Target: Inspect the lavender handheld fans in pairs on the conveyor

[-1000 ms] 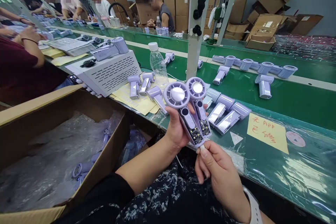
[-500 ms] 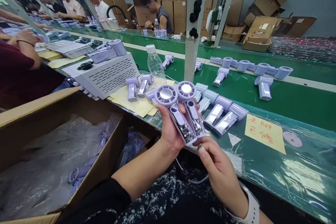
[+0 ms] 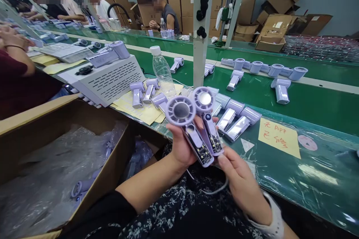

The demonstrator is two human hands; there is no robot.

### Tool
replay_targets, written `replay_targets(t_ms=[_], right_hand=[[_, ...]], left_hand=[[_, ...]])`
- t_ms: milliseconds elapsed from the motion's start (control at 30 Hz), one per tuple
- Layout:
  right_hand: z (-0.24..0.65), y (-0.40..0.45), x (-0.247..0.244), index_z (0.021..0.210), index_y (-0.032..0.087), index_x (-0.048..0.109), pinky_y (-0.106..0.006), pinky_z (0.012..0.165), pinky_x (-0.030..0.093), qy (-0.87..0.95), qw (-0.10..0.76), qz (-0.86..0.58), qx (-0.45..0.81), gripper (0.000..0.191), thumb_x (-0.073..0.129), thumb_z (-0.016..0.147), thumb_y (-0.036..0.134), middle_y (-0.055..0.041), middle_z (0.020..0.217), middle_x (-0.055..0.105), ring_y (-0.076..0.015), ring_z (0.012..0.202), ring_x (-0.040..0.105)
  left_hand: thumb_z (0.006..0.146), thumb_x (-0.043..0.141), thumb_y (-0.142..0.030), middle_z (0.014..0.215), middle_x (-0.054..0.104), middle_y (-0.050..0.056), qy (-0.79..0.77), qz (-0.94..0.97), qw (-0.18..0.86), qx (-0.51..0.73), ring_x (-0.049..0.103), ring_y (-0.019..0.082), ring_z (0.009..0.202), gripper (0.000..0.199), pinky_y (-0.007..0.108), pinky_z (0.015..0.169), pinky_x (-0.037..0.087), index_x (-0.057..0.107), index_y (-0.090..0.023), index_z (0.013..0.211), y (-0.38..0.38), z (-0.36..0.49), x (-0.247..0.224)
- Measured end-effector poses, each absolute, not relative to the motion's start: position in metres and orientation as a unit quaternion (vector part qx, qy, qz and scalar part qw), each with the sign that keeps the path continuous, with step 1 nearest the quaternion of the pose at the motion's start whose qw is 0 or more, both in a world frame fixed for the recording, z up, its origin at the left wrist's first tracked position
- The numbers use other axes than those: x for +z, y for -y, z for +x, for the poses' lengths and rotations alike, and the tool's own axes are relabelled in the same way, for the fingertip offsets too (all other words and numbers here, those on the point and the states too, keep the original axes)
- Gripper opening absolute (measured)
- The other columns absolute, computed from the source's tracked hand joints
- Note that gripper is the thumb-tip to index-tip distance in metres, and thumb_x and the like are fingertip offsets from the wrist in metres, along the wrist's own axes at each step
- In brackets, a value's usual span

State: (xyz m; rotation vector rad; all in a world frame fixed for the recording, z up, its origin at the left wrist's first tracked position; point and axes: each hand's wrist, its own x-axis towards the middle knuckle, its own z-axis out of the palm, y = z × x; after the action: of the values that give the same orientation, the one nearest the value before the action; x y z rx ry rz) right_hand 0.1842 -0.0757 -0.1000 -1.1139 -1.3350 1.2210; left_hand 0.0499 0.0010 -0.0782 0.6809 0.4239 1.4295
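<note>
Head feed, my read on progress: partway through, one fan live, one not. The farther fan [image 3: 211,126] shows lit digits on its display [image 3: 208,116], so I judge it's powered. The nearer fan [image 3: 193,134] shows no lit digits I can make out, so I'd count it as outstanding or already dealt with, can't tell which. Circuit boards are visible along both handle fronts. Other fans lie on the tabletop [image 3: 280,173]: a row of them [image 3: 234,118] just right of the hands, more on yellow paper [image 3: 119,100] to the left. Can't tell which of those are done

Pose: left hand [image 3: 182,147] is palm up, forearm reaching in from lower left, fingers wrapped round both handles, fans side by side above the lap, heads up and tilted left. Right hand [image 3: 241,179] comes in from lower right, fingers pinched at the foot of the farther fan, and I read that as a grip on the end of the cable [image 3: 214,192] looping below. Plug itself is hidden, so seating unconfirmed
</note>
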Motion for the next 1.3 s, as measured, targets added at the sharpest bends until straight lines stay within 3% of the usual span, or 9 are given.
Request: replay_targets(t_ms=[167, 300, 367, 433, 500, 600, 767, 1067, 1300], right_hand=[[0.236, 0.055, -0.089, 0.076, 0.022, 0.062, -0.051, 0.099, 0.047, 0.582, 0.496, -0.598, 0.24, 0.035, 0.053, 0.101, 0.044, -0.0144, 0.123, 0.063, -0.0332, 0.117, 0.06], [0.254, 0.039, -0.094, 0.117, 0.017, 0.067, -0.061, 0.103, 0.046, 0.544, 0.451, -0.707, 0.032, 0.035, 0.053, 0.098, 0.043, -0.0236, 0.145, 0.052, -0.0424, 0.143, 0.042], [0.25, 0.041, -0.092, 0.118, 0.019, 0.067, -0.055, 0.095, 0.053, 0.553, 0.46, -0.69, 0.081, 0.034, 0.056, 0.097, 0.043, -0.0209, 0.135, 0.062, -0.0392, 0.132, 0.056], [0.239, 0.048, -0.086, 0.108, 0.022, 0.069, -0.045, 0.079, 0.058, 0.544, 0.494, -0.652, 0.186, 0.026, 0.062, 0.095, 0.043, -0.0131, 0.104, 0.074, -0.0305, 0.098, 0.071], [0.227, 0.056, -0.075, 0.099, 0.023, 0.067, -0.033, 0.059, 0.055, 0.517, 0.529, -0.599, 0.307, 0.019, 0.068, 0.093, 0.042, -0.0029, 0.071, 0.069, -0.0206, 0.064, 0.066], [0.211, 0.06, -0.057, 0.086, 0.024, 0.059, -0.022, 0.041, 0.042, 0.481, 0.556, -0.514, 0.443, 0.026, 0.078, 0.088, 0.043, 0.0055, 0.052, 0.056, -0.0125, 0.044, 0.052], [0.199, 0.052, -0.047, 0.071, 0.022, 0.051, -0.016, 0.035, 0.029, 0.441, 0.547, -0.49, 0.515, 0.045, 0.088, 0.078, 0.046, 0.0074, 0.045, 0.051, -0.0058, 0.036, 0.041], [0.209, 0.052, -0.054, 0.072, 0.021, 0.05, -0.012, 0.035, 0.032, 0.422, 0.486, -0.476, 0.599, 0.044, 0.093, 0.074, 0.032, 0.008, 0.045, 0.055, -0.0045, 0.036, 0.042], [0.214, 0.052, -0.052, 0.086, 0.019, 0.061, -0.014, 0.038, 0.04, 0.411, 0.483, -0.415, 0.652, 0.037, 0.088, 0.078, 0.044, 0.0017, 0.053, 0.066, -0.0065, 0.039, 0.049]], left_hand=[[0.067, 0.078, -0.078, 0.098, 0.076, 0.007, -0.179, 0.29, 0.662, 0.667, 0.071, 0.034, 0.113, 0.058, 0.045, 0.095, 0.06, 0.067, -0.022, 0.077, -0.006, 0.042, -0.07], [0.069, 0.077, -0.077, 0.087, 0.073, 0.009, -0.137, 0.336, 0.723, 0.588, 0.072, 0.038, 0.11, 0.056, 0.049, 0.092, 0.061, 0.067, -0.022, 0.075, 0.003, 0.041, -0.068], [0.066, 0.075, -0.082, 0.087, 0.073, 0.01, -0.122, 0.344, 0.763, 0.534, 0.073, 0.038, 0.104, 0.062, 0.049, 0.088, 0.062, 0.064, -0.022, 0.073, 0.008, 0.041, -0.068], [0.064, 0.073, -0.085, 0.091, 0.074, 0.011, -0.118, 0.337, 0.789, 0.499, 0.074, 0.036, 0.098, 0.065, 0.048, 0.085, 0.062, 0.06, -0.022, 0.071, 0.011, 0.042, -0.07], [0.064, 0.072, -0.087, 0.093, 0.074, 0.012, -0.113, 0.33, 0.804, 0.482, 0.073, 0.035, 0.096, 0.066, 0.048, 0.085, 0.061, 0.06, -0.022, 0.072, 0.013, 0.043, -0.074], [0.068, 0.072, -0.084, 0.086, 0.073, 0.009, -0.109, 0.325, 0.807, 0.48, 0.072, 0.03, 0.086, 0.064, 0.043, 0.082, 0.059, 0.065, -0.021, 0.077, 0.017, 0.048, -0.08], [0.071, 0.081, -0.071, 0.066, 0.061, -0.001, -0.105, 0.326, 0.78, 0.523, 0.056, 0.014, 0.056, 0.054, 0.029, 0.063, 0.051, 0.072, -0.019, 0.084, 0.024, 0.052, -0.086], [0.071, 0.074, -0.079, 0.071, 0.065, 0.003, -0.121, 0.337, 0.807, 0.47, 0.062, 0.02, 0.065, 0.063, 0.034, 0.071, 0.051, 0.07, -0.017, 0.079, 0.027, 0.046, -0.094], [0.073, 0.069, -0.082, 0.069, 0.066, 0.002, -0.101, 0.305, 0.829, 0.458, 0.066, 0.02, 0.063, 0.067, 0.03, 0.062, 0.053, 0.065, -0.016, 0.079, 0.025, 0.049, -0.092]])
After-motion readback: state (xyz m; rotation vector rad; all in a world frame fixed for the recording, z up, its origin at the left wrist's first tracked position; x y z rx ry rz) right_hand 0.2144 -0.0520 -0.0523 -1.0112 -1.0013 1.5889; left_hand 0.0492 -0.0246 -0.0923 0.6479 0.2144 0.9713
